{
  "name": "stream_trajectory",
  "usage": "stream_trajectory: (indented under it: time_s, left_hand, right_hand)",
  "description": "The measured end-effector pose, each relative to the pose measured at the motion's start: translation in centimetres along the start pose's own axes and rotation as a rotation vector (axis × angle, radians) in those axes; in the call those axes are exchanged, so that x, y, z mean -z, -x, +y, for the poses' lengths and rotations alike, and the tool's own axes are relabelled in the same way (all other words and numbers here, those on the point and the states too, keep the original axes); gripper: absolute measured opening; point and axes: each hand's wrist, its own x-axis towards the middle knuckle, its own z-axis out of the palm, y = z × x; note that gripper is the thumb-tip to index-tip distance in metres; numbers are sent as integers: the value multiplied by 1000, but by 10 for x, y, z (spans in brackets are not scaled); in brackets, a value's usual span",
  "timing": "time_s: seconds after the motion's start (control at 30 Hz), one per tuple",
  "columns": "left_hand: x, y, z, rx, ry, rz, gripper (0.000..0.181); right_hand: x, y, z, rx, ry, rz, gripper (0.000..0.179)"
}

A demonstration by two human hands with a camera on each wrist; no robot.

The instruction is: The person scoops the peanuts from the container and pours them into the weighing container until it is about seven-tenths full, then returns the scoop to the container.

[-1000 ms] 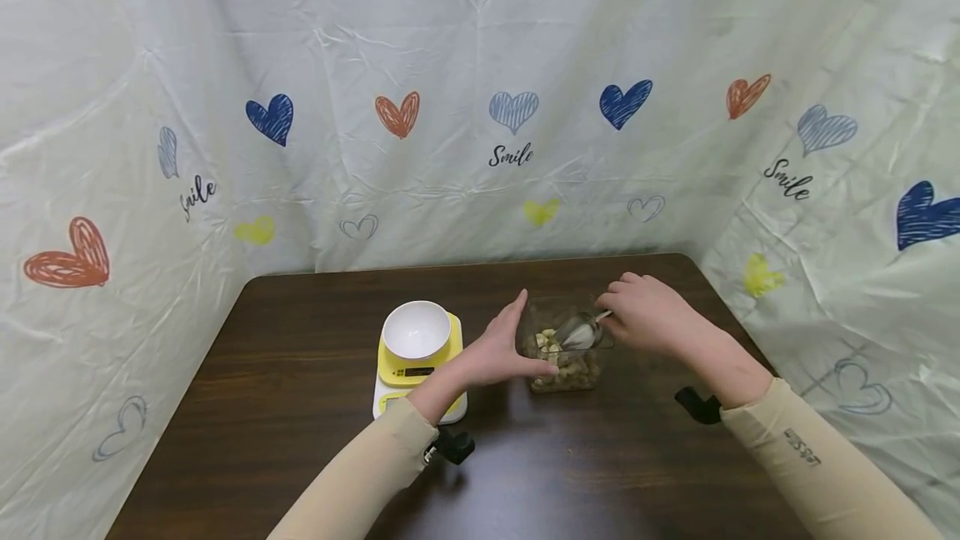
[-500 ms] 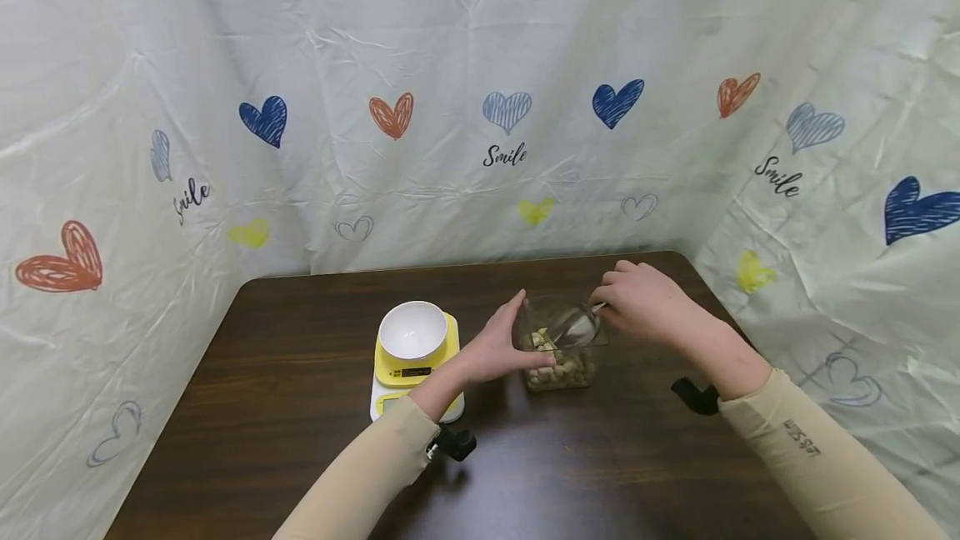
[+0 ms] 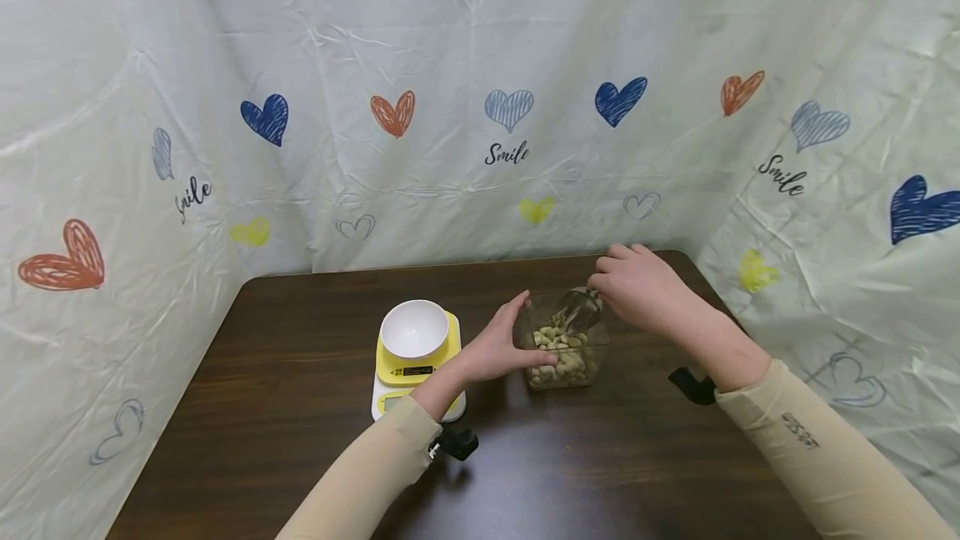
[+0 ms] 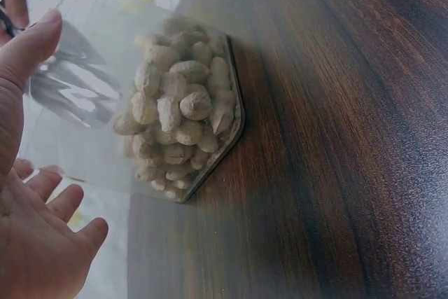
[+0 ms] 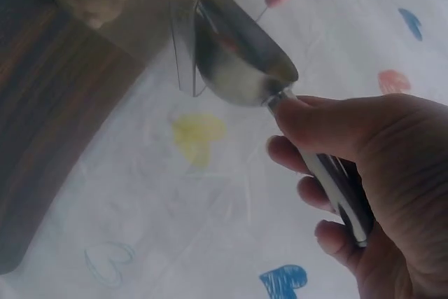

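A clear plastic container (image 3: 600, 352) partly filled with peanuts in their shells (image 4: 182, 103) stands on the table. My left hand (image 3: 501, 348) spans its near left corner, the thumb along the front wall and the extended fingers by the left side. In my right hand (image 3: 637, 286) is a metal scoop (image 5: 245, 57), gripped by its handle with thumb and curled fingers. The scoop's bowl tilts down inside the upper part of the container, above the peanuts. Whether any peanuts lie in the bowl is unclear.
Left of the container, a white bowl (image 3: 415, 330) sits on a yellow and white kitchen scale (image 3: 390, 375); my left forearm partly covers the scale. The dark wooden table (image 3: 292, 357) meets a hanging sheet (image 3: 450, 207) printed with hearts behind it.
My right hand has moved up and slightly left, tipping the scoop more steeply downward. More of the peanuts show beneath it. My left hand has stayed at the container.
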Motion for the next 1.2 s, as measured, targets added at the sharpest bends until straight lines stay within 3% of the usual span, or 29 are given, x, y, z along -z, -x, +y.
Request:
stream_trajectory:
  time_s: [0.23,0.37,0.5,0.67,0.93,1.07,1.2]
  left_hand:
    - [-1,-1,0,12,-4,-1,113]
    - [0,0,0,10,4,-7,112]
    - [0,1,2,15,3,-12,111]
    - [1,3,4,25,-3,-23,111]
    - [0,1,3,29,-24,-5,111]
    - [0,1,3,34,-21,-9,111]
    - [-1,2,4,36,-22,-13,112]
  right_hand:
    - [-6,-6,-8,54,104,-25,15]
    - [-17,-8,-12,71,124,-8,16]
    - [-30,-11,-14,82,109,-60,15]
    - [-34,-12,-12,39,-4,-156,10]
    - [-32,-11,-11,15,-263,-205,8]
    - [-41,-8,-12,-43,-313,-226,12]
    - [-48,-7,-9,-45,-330,-226,11]
